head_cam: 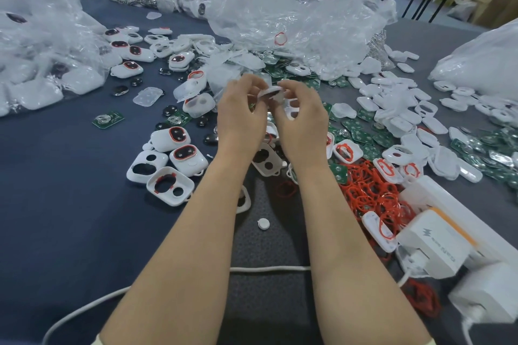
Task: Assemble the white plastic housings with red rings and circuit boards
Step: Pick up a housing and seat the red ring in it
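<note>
our left hand (241, 112) and right hand (304, 123) pinch one housing (272, 92) between them; a few finished ones (187, 159) lie nearby, and heaps of rings (370, 190) and boards (361, 136) await.

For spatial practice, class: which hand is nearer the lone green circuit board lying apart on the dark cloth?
Left. The circuit board lies left of the left hand; the right hand is farther right.

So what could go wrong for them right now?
The left hand and right hand pinch a white housing in the air; if it slips, it may vanish among the look-alike parts below. The red rings lie tangled, so several might lift together. The white cable under the forearms could snag.
</note>
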Action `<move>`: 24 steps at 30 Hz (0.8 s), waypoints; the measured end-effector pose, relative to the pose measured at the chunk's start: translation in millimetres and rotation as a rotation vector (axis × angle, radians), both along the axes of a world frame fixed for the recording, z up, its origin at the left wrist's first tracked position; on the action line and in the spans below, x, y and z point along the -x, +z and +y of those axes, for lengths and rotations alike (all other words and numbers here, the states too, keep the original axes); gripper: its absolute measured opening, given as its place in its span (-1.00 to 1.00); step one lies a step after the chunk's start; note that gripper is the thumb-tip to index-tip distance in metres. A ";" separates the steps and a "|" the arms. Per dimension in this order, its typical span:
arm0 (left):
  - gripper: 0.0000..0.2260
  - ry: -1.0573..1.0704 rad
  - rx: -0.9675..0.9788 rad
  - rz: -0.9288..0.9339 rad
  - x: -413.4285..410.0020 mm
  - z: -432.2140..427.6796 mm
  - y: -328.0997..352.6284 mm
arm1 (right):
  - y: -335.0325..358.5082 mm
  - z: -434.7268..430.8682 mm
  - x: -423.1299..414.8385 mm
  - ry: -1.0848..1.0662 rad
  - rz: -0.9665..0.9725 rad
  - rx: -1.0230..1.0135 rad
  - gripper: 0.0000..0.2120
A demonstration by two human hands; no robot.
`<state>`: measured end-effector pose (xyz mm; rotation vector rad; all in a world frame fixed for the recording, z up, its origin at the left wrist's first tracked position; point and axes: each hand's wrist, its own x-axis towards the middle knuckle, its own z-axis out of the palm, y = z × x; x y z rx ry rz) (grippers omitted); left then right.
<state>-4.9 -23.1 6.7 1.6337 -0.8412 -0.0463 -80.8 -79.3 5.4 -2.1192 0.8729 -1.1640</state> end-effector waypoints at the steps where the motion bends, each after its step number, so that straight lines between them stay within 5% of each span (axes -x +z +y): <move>1: -0.86 -0.009 0.006 -0.019 1.2 -0.3 0.2 | 0.3 0.4 -0.3 -0.016 -0.027 0.029 -0.81; 24: -0.90 0.083 0.217 -0.247 7.5 0.5 -3.4 | -2.8 5.4 -3.2 -0.012 -0.265 0.205 -0.89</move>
